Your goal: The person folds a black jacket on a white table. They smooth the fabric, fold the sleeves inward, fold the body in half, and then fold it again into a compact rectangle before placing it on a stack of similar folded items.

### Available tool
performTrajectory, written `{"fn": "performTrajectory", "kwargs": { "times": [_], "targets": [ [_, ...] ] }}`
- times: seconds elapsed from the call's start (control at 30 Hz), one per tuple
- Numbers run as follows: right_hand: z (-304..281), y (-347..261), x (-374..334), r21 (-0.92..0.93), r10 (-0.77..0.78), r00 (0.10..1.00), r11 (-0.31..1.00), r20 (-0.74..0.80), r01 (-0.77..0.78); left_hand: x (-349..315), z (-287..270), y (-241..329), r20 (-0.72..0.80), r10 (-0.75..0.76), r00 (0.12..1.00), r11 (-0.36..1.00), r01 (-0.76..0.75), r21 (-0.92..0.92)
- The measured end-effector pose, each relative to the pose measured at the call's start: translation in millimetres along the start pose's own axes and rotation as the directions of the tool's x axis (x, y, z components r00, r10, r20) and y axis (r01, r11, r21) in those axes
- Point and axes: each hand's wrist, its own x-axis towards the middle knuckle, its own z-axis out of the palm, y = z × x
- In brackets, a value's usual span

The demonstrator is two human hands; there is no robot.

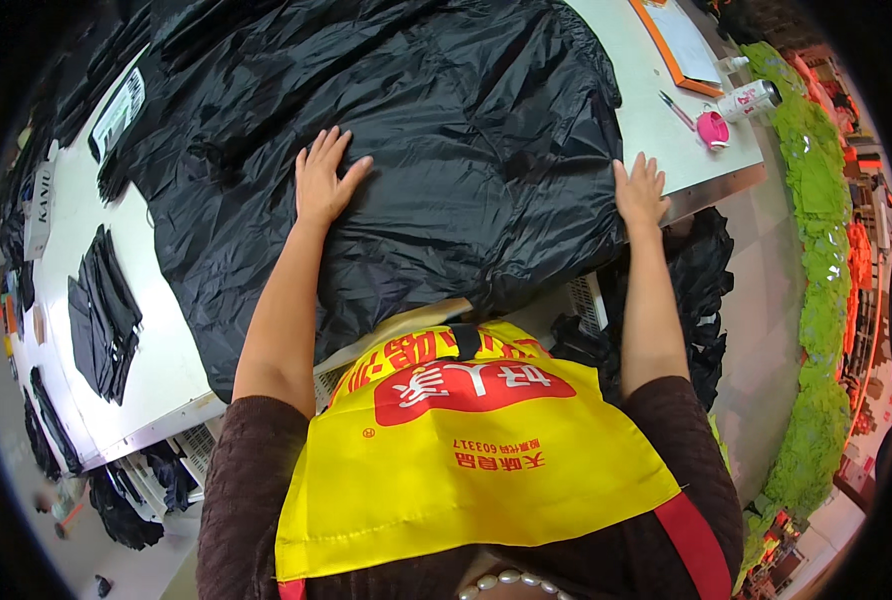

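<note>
A large black garment (436, 150) of thin, wrinkled, shiny fabric lies spread over the white table (176, 340) and hangs over its near edge. My left hand (324, 180) rests flat on it, left of the middle, with the thumb held away from the fingers. At the garment's right edge, my right hand (642, 190) lies with fingers stretched out, partly on the fabric and partly by the bare table. Neither hand grips anything.
Folded black fabric pieces (104, 315) lie at the left. An orange-edged clipboard (681, 45), pens (677, 110), a pink cap (712, 130) and a white bottle (749, 100) are at the far right. Black cloth (701, 270) hangs below the table; green material (814, 240) lines the right side.
</note>
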Motion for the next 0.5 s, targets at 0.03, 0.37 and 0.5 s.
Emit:
{"fn": "performTrajectory", "kwargs": {
  "times": [0.03, 0.37, 0.5],
  "targets": [
    [-10, 1, -2, -0.017, -0.031, 0.997, 0.999, 0.068, 0.032, -5, -5, -9, -0.015, -0.032, 0.999, 0.993, 0.031, -0.113],
    [18, 29, -74, 0.251, -0.071, 0.990, 0.963, -0.122, 0.100, -267, -179, -60, -0.320, -0.796, 0.513, 0.400, 0.844, 0.357],
    [14, 13, -69, 0.141, -0.007, 0.990, 0.990, -0.140, 0.026, -324, -182, -48, -0.248, -0.931, 0.267, 0.249, 0.963, 0.100]
  ]
}}
